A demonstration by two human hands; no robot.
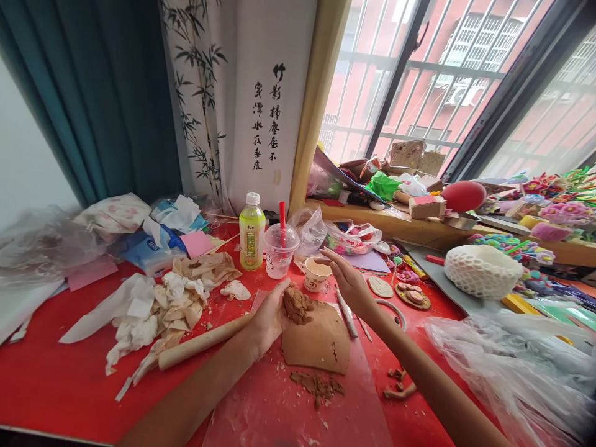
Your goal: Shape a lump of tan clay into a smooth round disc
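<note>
My left hand (pixel 270 320) holds a rough lump of brown clay (pixel 297 305) above the far left part of a flat clay slab (pixel 316 344). The slab lies on a translucent mat (pixel 298 422), with torn clay scraps (pixel 319 386) along its near side. My right hand (pixel 347 276) is open, its fingers stretched out over the right rim of a small paper cup (pixel 315 280). Whether its fingertips touch the cup I cannot tell. A grey knife-like tool (pixel 347 313) lies beneath the right hand, and a wooden rolling pin (pixel 205 341) sits partly behind my left forearm.
A bottle of yellow-green drink (pixel 252 236) and a plastic cup (pixel 280 251) with a red straw stand behind the mat. Crumpled tissues (pixel 162 304) are heaped left. Clear plastic sheeting (pixel 521 372) spreads at right. Clay pieces (pixel 399 386) lie near my right forearm.
</note>
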